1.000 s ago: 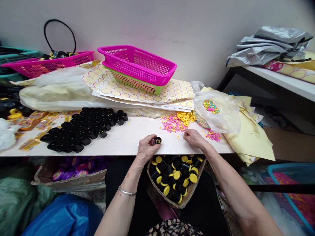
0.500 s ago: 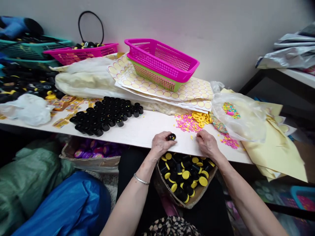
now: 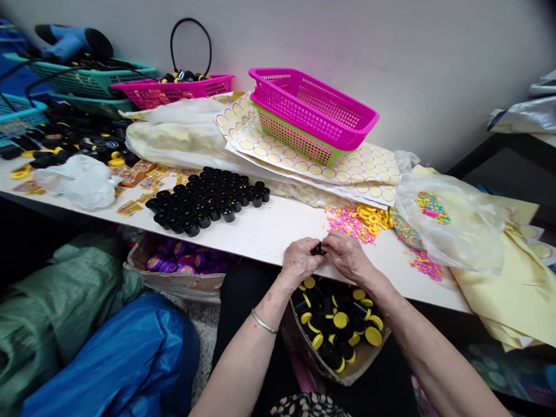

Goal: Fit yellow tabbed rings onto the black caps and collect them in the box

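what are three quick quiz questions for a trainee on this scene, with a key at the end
1. Multiple choice: what does the left hand hold?
a) a purple lid
b) a black cup
c) a yellow ring

2. True or false: the green basket sits under a pink basket.

3. Fill in: the box just below the hands holds black jars with ____ lids.

Key: 1. b; 2. true; 3. yellow.
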Action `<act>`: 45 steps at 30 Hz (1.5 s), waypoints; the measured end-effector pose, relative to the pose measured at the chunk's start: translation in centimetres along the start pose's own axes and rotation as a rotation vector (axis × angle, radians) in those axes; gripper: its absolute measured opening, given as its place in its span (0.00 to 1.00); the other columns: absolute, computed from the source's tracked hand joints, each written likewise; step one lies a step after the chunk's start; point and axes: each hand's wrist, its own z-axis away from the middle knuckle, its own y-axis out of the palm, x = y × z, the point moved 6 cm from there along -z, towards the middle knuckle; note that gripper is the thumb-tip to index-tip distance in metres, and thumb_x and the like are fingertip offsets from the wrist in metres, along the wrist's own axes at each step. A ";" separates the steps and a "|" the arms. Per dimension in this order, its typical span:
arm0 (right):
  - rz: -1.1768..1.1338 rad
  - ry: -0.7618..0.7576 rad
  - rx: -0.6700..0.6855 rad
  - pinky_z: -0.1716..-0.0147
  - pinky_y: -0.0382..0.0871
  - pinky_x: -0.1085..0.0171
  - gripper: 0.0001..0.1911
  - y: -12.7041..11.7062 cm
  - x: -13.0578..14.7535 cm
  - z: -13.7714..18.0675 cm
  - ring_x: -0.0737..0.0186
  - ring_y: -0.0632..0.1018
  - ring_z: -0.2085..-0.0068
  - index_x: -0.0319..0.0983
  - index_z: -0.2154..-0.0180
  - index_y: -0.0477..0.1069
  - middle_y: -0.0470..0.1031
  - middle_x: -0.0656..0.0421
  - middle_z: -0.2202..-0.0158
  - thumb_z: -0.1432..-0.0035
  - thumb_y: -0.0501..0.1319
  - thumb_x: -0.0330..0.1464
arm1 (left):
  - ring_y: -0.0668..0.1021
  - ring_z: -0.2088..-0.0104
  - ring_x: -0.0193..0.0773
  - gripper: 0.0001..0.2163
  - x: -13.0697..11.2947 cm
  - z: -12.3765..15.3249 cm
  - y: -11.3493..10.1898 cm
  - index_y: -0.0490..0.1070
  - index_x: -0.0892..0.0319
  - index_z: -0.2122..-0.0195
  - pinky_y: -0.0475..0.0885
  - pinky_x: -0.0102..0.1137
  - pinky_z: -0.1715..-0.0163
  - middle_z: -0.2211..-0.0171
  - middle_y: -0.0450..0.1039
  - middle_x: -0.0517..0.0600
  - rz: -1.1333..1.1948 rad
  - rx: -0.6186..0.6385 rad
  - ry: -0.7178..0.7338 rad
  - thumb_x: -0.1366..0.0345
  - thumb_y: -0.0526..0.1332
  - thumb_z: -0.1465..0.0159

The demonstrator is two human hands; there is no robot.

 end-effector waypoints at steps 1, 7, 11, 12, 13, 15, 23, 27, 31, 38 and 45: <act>0.008 -0.005 0.013 0.71 0.57 0.67 0.12 -0.1 0.3 -0.1 0.64 0.66 0.70 0.39 0.75 0.68 0.64 0.58 0.74 0.43 0.50 0.27 | 0.71 0.68 0.33 0.08 0.0 0.0 0.0 0.73 0.55 0.68 0.63 0.26 0.70 0.71 0.71 0.43 0.000 0.002 0.000 0.66 0.60 0.49; 0.054 0.027 0.060 0.73 0.55 0.67 0.11 0.2 0.9 -0.6 0.64 0.64 0.72 0.38 0.76 0.68 0.63 0.59 0.76 0.48 0.50 0.24 | 0.72 0.65 0.34 0.10 -0.1 -0.1 0.0 0.73 0.53 0.65 0.64 0.27 0.66 0.67 0.73 0.43 0.034 0.013 0.022 0.67 0.60 0.49; -0.107 0.061 -0.022 0.72 0.57 0.67 0.10 0.7 -0.3 -0.4 0.65 0.66 0.71 0.39 0.75 0.68 0.65 0.60 0.74 0.49 0.51 0.24 | 0.72 0.64 0.35 0.12 0.1 -0.2 0.0 0.74 0.53 0.63 0.65 0.27 0.64 0.66 0.74 0.43 0.022 0.012 0.011 0.68 0.59 0.49; -0.143 0.066 -0.038 0.72 0.57 0.67 0.10 0.8 -0.5 -0.3 0.65 0.66 0.71 0.39 0.75 0.68 0.65 0.60 0.74 0.49 0.52 0.24 | 0.72 0.65 0.35 0.12 0.1 -0.2 0.1 0.74 0.53 0.63 0.65 0.27 0.64 0.67 0.74 0.43 0.012 0.017 0.017 0.68 0.59 0.49; -0.165 0.070 -0.048 0.72 0.58 0.67 0.09 0.9 -0.6 -0.3 0.65 0.67 0.71 0.39 0.76 0.68 0.65 0.60 0.74 0.49 0.52 0.24 | 0.72 0.65 0.35 0.11 0.0 -0.2 0.1 0.74 0.53 0.64 0.65 0.27 0.65 0.68 0.73 0.43 0.003 0.022 0.027 0.67 0.59 0.49; -0.173 0.087 -0.057 0.73 0.57 0.67 0.10 1.0 -0.6 -0.2 0.66 0.66 0.72 0.39 0.77 0.67 0.64 0.60 0.75 0.49 0.52 0.24 | 0.72 0.65 0.35 0.11 0.0 -0.1 0.1 0.74 0.53 0.64 0.64 0.27 0.66 0.68 0.73 0.43 -0.012 0.021 0.045 0.67 0.59 0.49; -0.409 0.205 -0.206 0.69 0.62 0.65 0.06 0.5 -1.3 0.6 0.64 0.68 0.70 0.40 0.76 0.66 0.65 0.61 0.75 0.50 0.54 0.27 | 0.70 0.71 0.32 0.04 -0.3 0.0 -0.1 0.72 0.56 0.71 0.61 0.26 0.72 0.74 0.69 0.43 -0.063 0.008 0.055 0.63 0.60 0.47; -0.399 0.167 -0.207 0.69 0.61 0.65 0.05 0.5 -1.8 0.5 0.64 0.68 0.70 0.40 0.76 0.67 0.65 0.60 0.75 0.50 0.55 0.27 | 0.70 0.71 0.32 0.04 -0.3 0.0 -0.1 0.71 0.56 0.71 0.60 0.26 0.72 0.74 0.69 0.43 -0.075 0.000 0.050 0.63 0.60 0.47; -0.273 0.112 -0.154 0.70 0.60 0.66 0.08 0.6 -1.2 0.3 0.65 0.67 0.71 0.39 0.75 0.68 0.64 0.59 0.74 0.49 0.53 0.26 | 0.70 0.70 0.32 0.05 -0.3 0.0 0.0 0.72 0.55 0.70 0.61 0.26 0.72 0.73 0.70 0.43 -0.070 0.016 0.053 0.64 0.60 0.48; 0.097 0.030 0.026 0.70 0.57 0.66 0.12 0.3 0.8 -0.1 0.64 0.65 0.69 0.36 0.72 0.71 0.65 0.57 0.72 0.48 0.49 0.22 | 0.72 0.66 0.34 0.10 -0.3 -0.1 -0.1 0.73 0.54 0.64 0.64 0.26 0.66 0.68 0.73 0.43 -0.027 0.022 0.030 0.67 0.60 0.48; 0.193 -0.029 0.115 0.70 0.56 0.65 0.08 1.0 1.4 -1.0 0.62 0.66 0.70 0.35 0.72 0.73 0.67 0.56 0.74 0.49 0.54 0.25 | 0.73 0.66 0.35 0.07 0.0 -0.3 -0.2 0.73 0.55 0.68 0.65 0.27 0.67 0.70 0.73 0.45 -0.016 -0.009 0.014 0.67 0.59 0.48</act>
